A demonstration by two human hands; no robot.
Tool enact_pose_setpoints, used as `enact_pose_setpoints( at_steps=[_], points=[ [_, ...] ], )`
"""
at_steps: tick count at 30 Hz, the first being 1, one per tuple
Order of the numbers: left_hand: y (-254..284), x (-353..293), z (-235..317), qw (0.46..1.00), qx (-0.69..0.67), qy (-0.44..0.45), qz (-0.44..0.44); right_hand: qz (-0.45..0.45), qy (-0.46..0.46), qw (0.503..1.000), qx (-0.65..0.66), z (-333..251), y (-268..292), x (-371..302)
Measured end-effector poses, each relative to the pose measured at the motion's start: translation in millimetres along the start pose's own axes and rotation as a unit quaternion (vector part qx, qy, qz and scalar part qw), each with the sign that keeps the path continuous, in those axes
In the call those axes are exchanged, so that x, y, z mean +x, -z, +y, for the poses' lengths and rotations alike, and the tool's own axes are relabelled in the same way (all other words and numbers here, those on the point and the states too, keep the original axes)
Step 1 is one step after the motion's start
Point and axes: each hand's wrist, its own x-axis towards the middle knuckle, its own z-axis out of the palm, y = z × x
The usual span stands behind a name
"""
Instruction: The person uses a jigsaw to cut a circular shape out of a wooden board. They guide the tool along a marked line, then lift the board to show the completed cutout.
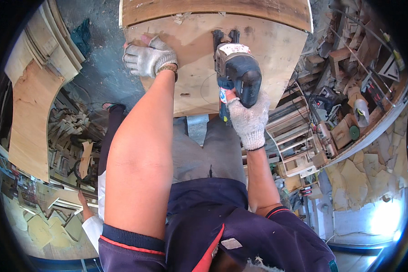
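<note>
A pale plywood board (199,77) with a small slot lies in front of me. My left hand (147,59), in a grey-white glove with bare fingertips, rests at its left edge, fingers stretched out and thumb apart. It holds no tool. My right hand (250,115), in a similar glove, is closed around the handle of a black cordless jigsaw (244,75). The tool stands on the right part of the board, its forked metal shoe toward the far side. Its blade and the line under it are hidden.
A brown curved wooden panel (217,10) lies at the board's far edge. Curved plywood sheets (34,104) stand at the left. A wooden rack (294,131) and heaped offcuts (344,59) fill the right. Another person's arm (85,207) and dark trouser leg (113,127) show at left.
</note>
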Motion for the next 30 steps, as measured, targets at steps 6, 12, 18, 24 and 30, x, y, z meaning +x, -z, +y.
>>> enact_pose_setpoints(
  at_steps=[6, 12, 18, 24, 30],
  points=[
    [4.1, -1.2, 3.2, 1.0, -0.011, 0.002, -0.01, 0.0, 0.024, 1.0, -0.005, 0.8, 2.5, 4.0],
    [6.7, -1.4, 4.4, 0.999, -0.042, 0.001, -0.004, 0.001, -0.009, 1.0, -0.008, 7.9, 5.2, 5.3],
    [3.8, -2.0, 3.6, 0.998, -0.009, -0.024, 0.055, 0.015, -0.005, 1.0, -0.007, 23.7, 6.9, 9.3],
    [3.6, -2.8, 4.9, 0.999, -0.032, -0.019, 0.038, 0.03, 0.069, 0.994, -0.076, 34.0, 13.6, 18.2],
    [6.8, -2.1, 7.1, 0.999, -0.027, -0.011, 0.044, -0.033, 0.098, 0.993, -0.056, 17.1, 29.2, 29.5]
  ],
)
